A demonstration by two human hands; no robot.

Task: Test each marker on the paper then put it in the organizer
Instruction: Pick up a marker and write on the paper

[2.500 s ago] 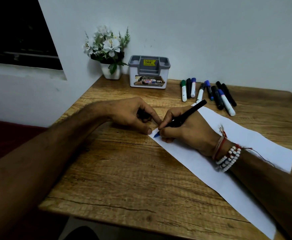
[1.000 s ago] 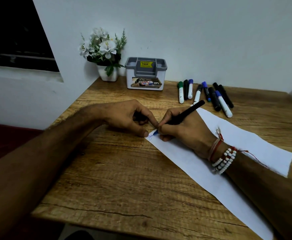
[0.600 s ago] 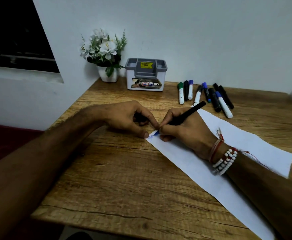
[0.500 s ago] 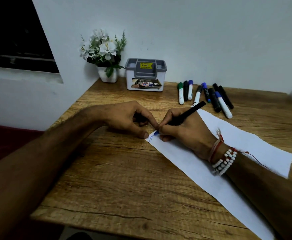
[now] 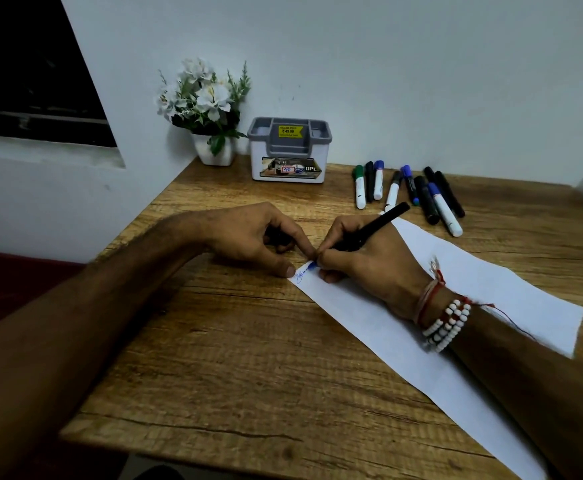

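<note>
Nearest to us, our two forearms reach in over the wooden surface point(image 5: 234, 358), and the long white paper point(image 5: 404, 344) runs diagonally under our right wrist, which wears a beaded bracelet point(image 5: 447, 327) and red threads. Our right hand point(image 5: 369, 268) is closed in a writing grip on a black-barrelled marker point(image 5: 374, 226), pinching it between thumb and fingers; its blue tip touches the paper's far left corner, where a small blue scribble point(image 5: 300, 276) sits just left of the tip. The barrel slants up and away to the right, past our knuckles.

Just left of that hand, fingertip almost against fingertip, our left hand point(image 5: 258, 237) lies curled on the surface, thumb pressed down at the paper's corner. Something dark shows inside the curled fingers (we cannot tell what it is, though it is small and black).

Beyond our right hand, a loose row of markers point(image 5: 407, 192) lies on the surface near the paper's far end: a green-capped white one, a black one, blue-capped white ones, and several black ones farther right, some touching each other.

Farther off, beyond our left hand, the grey-and-white organizer point(image 5: 290, 150) stands against the wall with a yellow price sticker on its top. Left of it, close beside, a small white pot of white flowers point(image 5: 207, 105) fills the corner.
</note>
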